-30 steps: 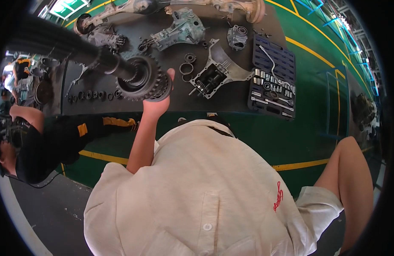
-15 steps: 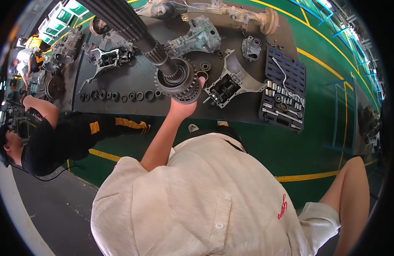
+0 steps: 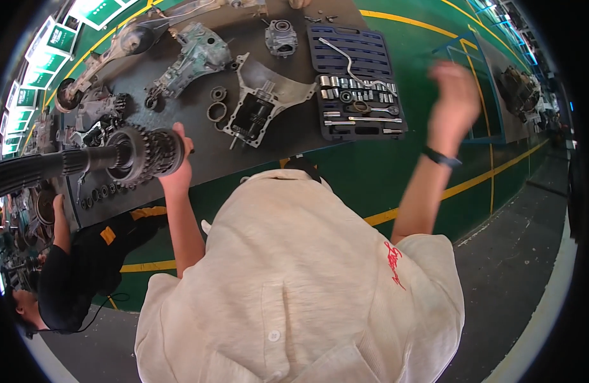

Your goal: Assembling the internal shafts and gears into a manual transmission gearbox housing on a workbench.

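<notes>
My left hand (image 3: 178,167) grips the geared end of a long splined gear shaft (image 3: 134,154), with the thumb over the rim of the end gear. The shaft is held above the workbench (image 3: 199,169), and its splined end runs off the left edge of the picture. Off to the right, beyond the bench, my right hand (image 3: 457,96) is raised in the air. Motion blurs its fingers, and a dark band circles its wrist. Between the two hands lie an opened gearbox housing (image 3: 278,96) with gears inside and a bearing ring (image 3: 216,112).
An open blue socket set case (image 3: 352,48) sits at the bench's right end. Farther back are a greenish gearbox casing (image 3: 199,54), a small grey housing (image 3: 281,38) and an axle (image 3: 135,39). Several rings (image 3: 96,193) line the front edge. A co-worker (image 3: 71,281) works at left.
The view has turned, shifting the bench leftward. The gear shaft has swung from slanting up to lying nearly level toward the left. My right hand has come up into view.
</notes>
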`<state>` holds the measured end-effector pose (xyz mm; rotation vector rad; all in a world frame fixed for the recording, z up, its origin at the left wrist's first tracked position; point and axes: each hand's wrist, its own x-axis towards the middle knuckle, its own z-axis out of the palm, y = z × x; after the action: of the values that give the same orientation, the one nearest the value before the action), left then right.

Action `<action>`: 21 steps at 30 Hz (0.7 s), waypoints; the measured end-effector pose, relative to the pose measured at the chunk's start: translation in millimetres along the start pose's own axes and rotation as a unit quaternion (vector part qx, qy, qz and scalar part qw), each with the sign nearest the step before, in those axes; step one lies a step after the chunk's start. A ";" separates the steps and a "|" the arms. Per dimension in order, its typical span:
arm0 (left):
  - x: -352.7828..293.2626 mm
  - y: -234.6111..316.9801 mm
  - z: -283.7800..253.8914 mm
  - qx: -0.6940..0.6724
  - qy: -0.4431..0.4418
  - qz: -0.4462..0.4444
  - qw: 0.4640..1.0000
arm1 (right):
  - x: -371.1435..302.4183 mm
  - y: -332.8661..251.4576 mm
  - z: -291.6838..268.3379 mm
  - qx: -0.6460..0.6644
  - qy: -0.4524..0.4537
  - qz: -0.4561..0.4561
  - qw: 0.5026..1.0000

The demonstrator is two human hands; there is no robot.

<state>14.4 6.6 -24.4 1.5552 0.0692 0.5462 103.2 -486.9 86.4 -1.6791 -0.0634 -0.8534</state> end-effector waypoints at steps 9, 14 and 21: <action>-14.2 19.8 75.1 0.044 0.114 -0.065 0.990 | -136.0 350.4 7.8 -0.474 -0.330 0.239 0.781; -17.4 18.6 100.9 0.103 0.123 -0.073 0.984 | -123.2 376.8 -5.8 -0.501 -0.388 0.270 0.725; -30.4 4.4 116.3 0.234 0.092 -0.124 0.960 | -103.8 385.8 -17.7 -0.438 -0.484 0.158 0.741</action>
<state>30.4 -112.6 -24.6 1.9145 0.5637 0.4926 199.9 -580.1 -290.2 -2.7740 -0.0858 0.4515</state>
